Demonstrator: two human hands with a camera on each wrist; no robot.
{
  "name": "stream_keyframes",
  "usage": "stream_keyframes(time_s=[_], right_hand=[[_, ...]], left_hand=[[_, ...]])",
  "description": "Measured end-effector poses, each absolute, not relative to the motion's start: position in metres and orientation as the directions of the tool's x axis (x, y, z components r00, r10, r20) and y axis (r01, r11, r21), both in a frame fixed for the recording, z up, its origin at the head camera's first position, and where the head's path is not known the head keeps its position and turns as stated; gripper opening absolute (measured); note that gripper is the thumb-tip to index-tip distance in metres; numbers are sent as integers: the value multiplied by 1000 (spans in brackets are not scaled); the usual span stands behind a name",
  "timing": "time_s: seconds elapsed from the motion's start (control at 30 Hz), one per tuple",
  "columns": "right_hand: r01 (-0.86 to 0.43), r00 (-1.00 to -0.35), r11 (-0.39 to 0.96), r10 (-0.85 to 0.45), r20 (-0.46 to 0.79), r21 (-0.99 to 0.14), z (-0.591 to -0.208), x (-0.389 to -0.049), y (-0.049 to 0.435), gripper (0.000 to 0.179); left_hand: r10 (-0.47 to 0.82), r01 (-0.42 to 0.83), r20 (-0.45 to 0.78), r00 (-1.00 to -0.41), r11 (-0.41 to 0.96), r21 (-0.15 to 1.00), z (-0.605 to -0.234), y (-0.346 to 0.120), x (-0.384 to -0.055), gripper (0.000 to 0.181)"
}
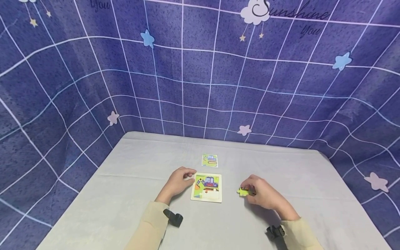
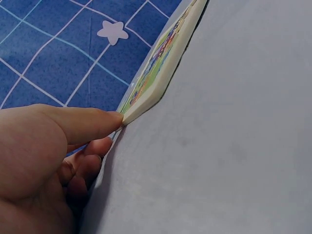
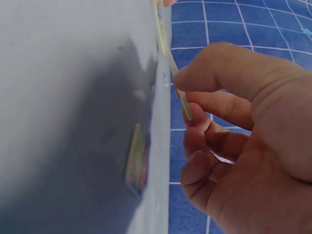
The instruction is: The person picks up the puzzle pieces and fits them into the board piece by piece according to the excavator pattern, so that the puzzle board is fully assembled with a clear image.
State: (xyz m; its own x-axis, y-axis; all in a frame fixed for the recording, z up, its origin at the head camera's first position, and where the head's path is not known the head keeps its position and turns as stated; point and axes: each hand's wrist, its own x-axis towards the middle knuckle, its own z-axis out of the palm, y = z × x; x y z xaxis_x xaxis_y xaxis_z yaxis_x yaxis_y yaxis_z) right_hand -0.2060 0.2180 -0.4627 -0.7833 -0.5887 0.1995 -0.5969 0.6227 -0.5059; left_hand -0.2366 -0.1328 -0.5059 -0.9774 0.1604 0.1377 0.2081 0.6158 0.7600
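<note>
In the head view, a square puzzle board [image 1: 201, 200] with an excavator picture lies flat on the table; a white patch shows in its lower part. My left hand [image 1: 179, 181] holds the board at its upper left corner. The thumb [image 2: 97, 122] presses the left edge, while the other fingers are partly hidden. To the right of the board, my right hand [image 1: 262, 193] pinches a yellow-green puzzle piece [image 1: 242, 192] between thumb and fingers, seen edge-on in the right wrist view. Beneath that hand another colourful puzzle piece [image 3: 136, 163] rests on the table, blurred.
A small picture card [image 1: 209, 160] with a similar excavator lies behind the board. Pale cloth covers the table [image 1: 150, 156]. A blue gridded curtain [image 1: 200, 86] with stars hangs around the back and sides.
</note>
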Motion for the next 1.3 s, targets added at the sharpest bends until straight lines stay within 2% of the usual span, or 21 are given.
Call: stream_keyframes(time_s=[0.27, 0.5, 0.87, 1.17, 1.3], right_hand=[[-645, -745, 548, -606, 279, -532, -454, -207, 214, 34], [-669, -721, 514, -624, 301, -537, -457, -210, 193, 34], [-696, -684, 479, -669, 290, -535, -463, -215, 150, 35], [-674, -676, 481, -707, 205, -561, -465, -215, 124, 26], [-694, -657, 475, -725, 207, -541, -466, -215, 117, 24]], left_hand=[[161, 204, 131, -978, 617, 760, -507, -133, -238, 32], [159, 195, 121, -980, 621, 760, -509, -134, -238, 33], [159, 195, 123, -980, 610, 768, -508, -135, -238, 32], [157, 189, 116, -981, 607, 772, -504, -134, -238, 32], [162, 185, 107, -981, 610, 771, -504, -134, -238, 32]])
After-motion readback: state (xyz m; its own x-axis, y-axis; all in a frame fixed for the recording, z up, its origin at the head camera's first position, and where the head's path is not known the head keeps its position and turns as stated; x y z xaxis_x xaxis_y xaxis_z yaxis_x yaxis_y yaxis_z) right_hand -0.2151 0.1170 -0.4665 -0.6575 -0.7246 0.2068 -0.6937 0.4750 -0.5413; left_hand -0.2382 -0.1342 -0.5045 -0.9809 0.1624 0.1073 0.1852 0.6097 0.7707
